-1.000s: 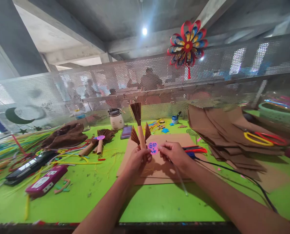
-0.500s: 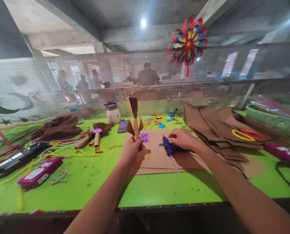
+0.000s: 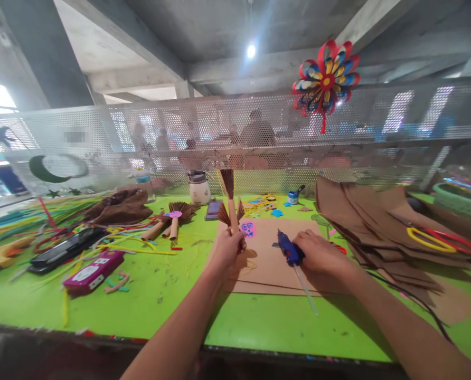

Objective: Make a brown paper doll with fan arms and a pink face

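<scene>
Left hand point(image 3: 229, 248) gripped paper-fan roll point(image 3: 231, 208) upright, right hand point(image 3: 318, 256) closed on glue gun point(image 3: 288, 247); apparently the gluing step, nozzle needed aiming at roll.

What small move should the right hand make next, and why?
Probably lift the blue glue gun toward the paper roll: the right hand grips the gun, the left hand holds the roll upright, and the pink face sits beside it.

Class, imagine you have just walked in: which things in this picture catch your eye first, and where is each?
The lime-green table fills the foreground. A red, blue and yellow paper pinwheel hangs on the mesh screen, upper right. At centre, the left hand holds up a brown paper fan figure while the right hand grips a blue glue gun.
</scene>
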Tool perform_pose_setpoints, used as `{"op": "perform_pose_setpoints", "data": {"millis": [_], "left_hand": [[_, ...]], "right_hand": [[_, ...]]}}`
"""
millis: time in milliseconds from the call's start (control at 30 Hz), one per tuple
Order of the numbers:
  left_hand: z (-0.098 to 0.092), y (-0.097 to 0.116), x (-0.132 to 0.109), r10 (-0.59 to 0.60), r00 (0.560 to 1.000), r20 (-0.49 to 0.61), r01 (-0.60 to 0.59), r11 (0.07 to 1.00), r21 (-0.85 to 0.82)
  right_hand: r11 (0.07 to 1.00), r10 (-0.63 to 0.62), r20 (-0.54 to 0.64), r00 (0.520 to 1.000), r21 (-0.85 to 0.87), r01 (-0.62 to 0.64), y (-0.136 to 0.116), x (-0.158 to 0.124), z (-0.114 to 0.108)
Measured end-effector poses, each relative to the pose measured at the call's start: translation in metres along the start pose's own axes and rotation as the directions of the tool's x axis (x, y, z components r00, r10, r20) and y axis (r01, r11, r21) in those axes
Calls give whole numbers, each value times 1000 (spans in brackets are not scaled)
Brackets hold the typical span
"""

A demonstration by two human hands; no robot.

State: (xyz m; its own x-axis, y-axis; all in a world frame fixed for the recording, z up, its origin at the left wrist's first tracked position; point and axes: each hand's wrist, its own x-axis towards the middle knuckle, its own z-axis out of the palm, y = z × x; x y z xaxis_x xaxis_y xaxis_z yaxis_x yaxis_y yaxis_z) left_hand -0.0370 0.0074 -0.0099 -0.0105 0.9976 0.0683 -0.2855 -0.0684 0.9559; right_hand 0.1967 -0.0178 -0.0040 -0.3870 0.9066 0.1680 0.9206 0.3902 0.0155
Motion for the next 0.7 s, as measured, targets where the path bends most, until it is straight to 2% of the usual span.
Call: {"op": "perform_pose_setpoints", "data": {"millis": [133, 200, 267, 333, 400, 467, 500, 533, 600, 700], "left_hand": [[1, 1, -1, -22, 1000, 19, 22, 1000, -9], [1, 0, -1, -35, 999, 32, 36, 999, -23], [1, 0, -2, -56, 997, 59, 59, 997, -44], [2, 1, -3, -82, 992, 96, 88, 994, -62], [3, 2, -5, -113, 986, 125, 121, 991, -64], [7, 5, -10, -150, 978, 146, 159, 986, -56], [9, 6, -12, -166, 974, 155, 176, 983, -53], [11, 7, -15, -180, 969, 167, 191, 980, -52], [15, 8, -20, -198, 960, 200, 214, 975, -63], [21, 10, -27, -232, 938, 256, 256, 965, -63]], "right_hand": [[998, -1, -82, 997, 70, 7, 3, 0, 3], [980, 43, -116, 992, 200, -19, 6, 0, 0], [917, 110, -167, 980, 398, -35, 9, 0, -7], [768, 178, -197, 964, 641, -11, 11, -3, -16], [500, 212, -162, 964, 865, 36, 11, -6, -24], [210, 193, -136, 972, 973, 94, 8, -11, -29], [109, 176, -142, 974, 986, 124, 6, -13, -31], [49, 156, -152, 976, 988, 146, 4, -15, -32], [34, 115, -165, 980, 986, 162, 0, -17, -34], [166, 60, -130, 990, 979, 119, -4, -18, -37]]}}
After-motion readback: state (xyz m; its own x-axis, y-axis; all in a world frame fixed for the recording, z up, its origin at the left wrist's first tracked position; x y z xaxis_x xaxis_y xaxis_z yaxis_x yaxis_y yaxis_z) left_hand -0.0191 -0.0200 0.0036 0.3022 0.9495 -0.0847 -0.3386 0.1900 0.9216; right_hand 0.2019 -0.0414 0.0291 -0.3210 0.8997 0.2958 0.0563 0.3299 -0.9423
